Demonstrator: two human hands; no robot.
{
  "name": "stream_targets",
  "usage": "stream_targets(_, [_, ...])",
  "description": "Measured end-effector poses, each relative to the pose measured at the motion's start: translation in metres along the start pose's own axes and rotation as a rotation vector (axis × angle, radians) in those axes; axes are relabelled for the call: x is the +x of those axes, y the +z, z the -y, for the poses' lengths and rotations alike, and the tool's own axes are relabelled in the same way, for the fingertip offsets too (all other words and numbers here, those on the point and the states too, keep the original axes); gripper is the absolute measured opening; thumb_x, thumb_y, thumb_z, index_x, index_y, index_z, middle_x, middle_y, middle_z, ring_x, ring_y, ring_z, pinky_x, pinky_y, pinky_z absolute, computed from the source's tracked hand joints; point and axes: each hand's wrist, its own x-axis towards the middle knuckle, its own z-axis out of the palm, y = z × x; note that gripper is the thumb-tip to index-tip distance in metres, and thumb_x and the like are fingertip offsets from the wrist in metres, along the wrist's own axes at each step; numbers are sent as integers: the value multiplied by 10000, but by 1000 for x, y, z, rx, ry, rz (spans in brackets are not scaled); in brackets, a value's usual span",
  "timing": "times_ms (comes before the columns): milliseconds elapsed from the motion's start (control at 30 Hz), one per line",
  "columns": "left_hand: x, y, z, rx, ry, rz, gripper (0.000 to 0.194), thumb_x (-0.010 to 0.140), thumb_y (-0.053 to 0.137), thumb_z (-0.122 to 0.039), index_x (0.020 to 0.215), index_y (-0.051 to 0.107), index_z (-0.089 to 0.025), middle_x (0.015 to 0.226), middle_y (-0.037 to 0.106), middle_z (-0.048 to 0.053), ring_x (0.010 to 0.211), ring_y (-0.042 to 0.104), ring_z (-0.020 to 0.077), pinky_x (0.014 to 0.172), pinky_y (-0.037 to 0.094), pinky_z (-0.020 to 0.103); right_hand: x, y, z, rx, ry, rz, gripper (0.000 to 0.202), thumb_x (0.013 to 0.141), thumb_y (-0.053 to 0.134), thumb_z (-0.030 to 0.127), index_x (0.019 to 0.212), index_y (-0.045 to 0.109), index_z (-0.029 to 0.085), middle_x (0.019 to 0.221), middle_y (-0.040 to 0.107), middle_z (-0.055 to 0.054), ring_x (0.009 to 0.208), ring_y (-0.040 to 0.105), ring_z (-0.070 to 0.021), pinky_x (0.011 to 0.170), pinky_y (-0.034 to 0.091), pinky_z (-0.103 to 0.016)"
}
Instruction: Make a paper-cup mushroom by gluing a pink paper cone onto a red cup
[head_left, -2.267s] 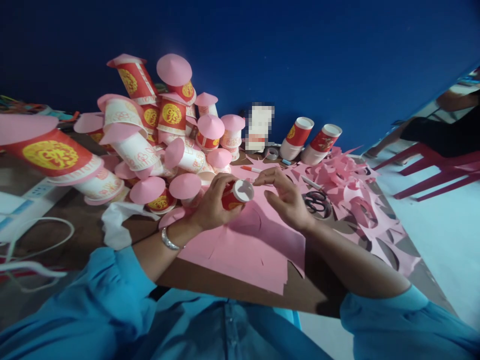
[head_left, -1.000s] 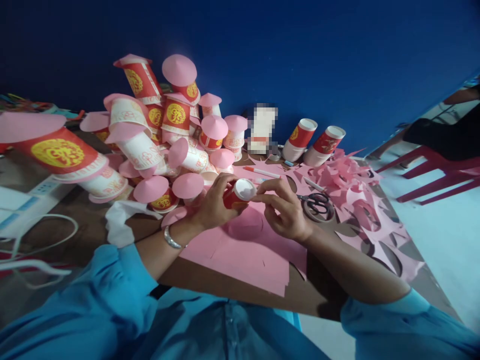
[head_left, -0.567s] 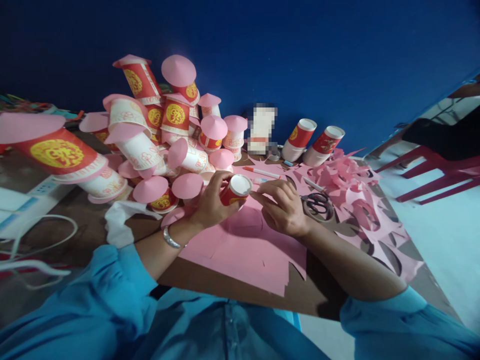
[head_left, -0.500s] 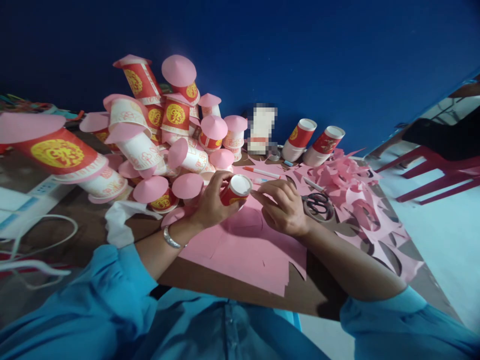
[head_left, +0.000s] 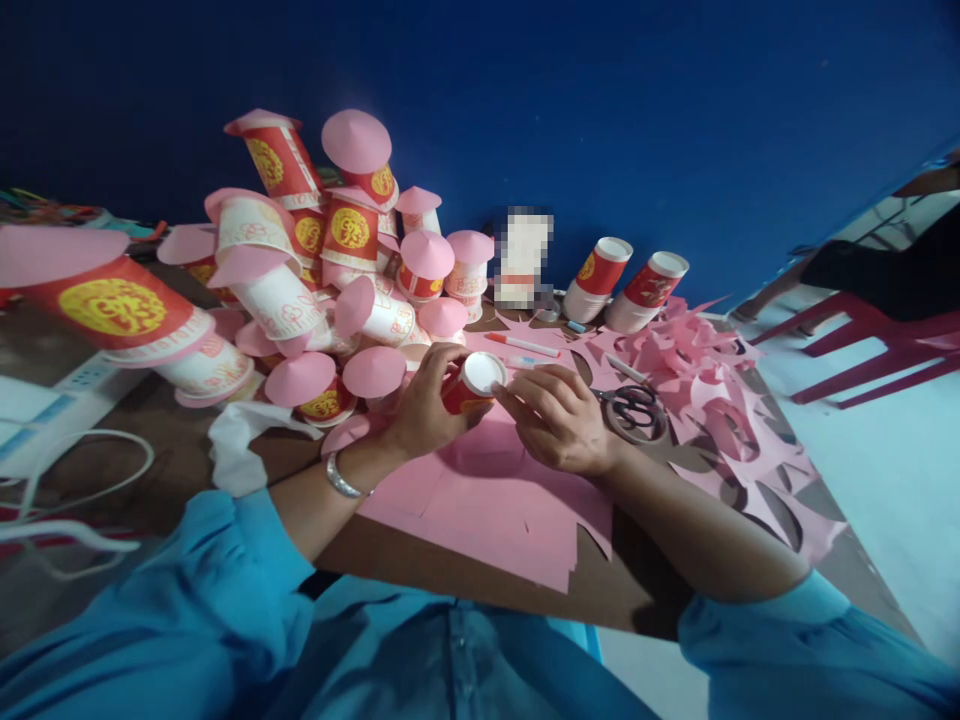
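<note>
My left hand (head_left: 427,405) is wrapped round a red paper cup (head_left: 466,390) with a white round end tilted up toward me. My right hand (head_left: 559,415) is closed, thumb and fingers pinched together, with the fingertips at the right edge of that white end. Whatever it pinches, if anything, is too small to make out. Below both hands lie pink paper sheets (head_left: 480,510). To the left rises a pile of paper cups with pink cone tops (head_left: 373,372), some red with gold designs, others white.
Right of my right hand lie scissors (head_left: 634,405) on a tape roll (head_left: 654,428). Pink paper scraps (head_left: 724,400) spread along the right side. Behind are a red-and-white marker (head_left: 523,344) and two cup stacks (head_left: 647,292). A person sits on a red chair (head_left: 862,335) at right.
My right hand has moved slightly left, bringing its fingertips onto the edge of the cup's white end. My left hand keeps its hold on the cup.
</note>
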Motion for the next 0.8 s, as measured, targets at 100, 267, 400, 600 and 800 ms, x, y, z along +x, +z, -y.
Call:
stream_targets(100, [-1,1,2,9,-2,-2,567,785,833,-381,1231,520,-222,1207,612,106,1058,651,237,906,591,425,-4,2,1,2,-19,10,277,941,665,101,1205,695,179,1095,733,-83,1078,668,-224,915,585,-419])
stream_targets(267, [-1,0,3,12,-8,5,550,777,839,-372,1210,536,-221,1168,625,92,1035,653,231,894,583,409,-8,4,0,93,-31,-5,390,930,682,89,1302,657,205,1143,751,-67,1125,675,-223,933,603,-427])
stream_targets(400, [0,0,3,-12,-24,2,558,783,839,-409,1212,536,-220,1184,623,97,1043,657,232,897,588,411,-9,4,-1,69,-76,8,344,925,681,90,1252,685,196,1189,739,-80,1163,666,-230,953,606,-439])
stream_targets(600, [-1,2,4,-80,-58,-11,600,767,854,-449,1216,525,-227,1218,618,107,1015,673,222,862,604,394,-5,1,0,57,-75,10,206,922,668,109,1093,711,214,1149,717,-69,1105,654,-220,943,594,-432])
stream_targets(800, [-1,1,-3,-192,-147,54,525,784,845,-357,1175,526,-213,1170,646,102,1045,688,235,875,610,402,6,-6,1,272,249,-14,194,947,629,119,1110,658,220,996,704,-83,965,666,-239,820,561,-426])
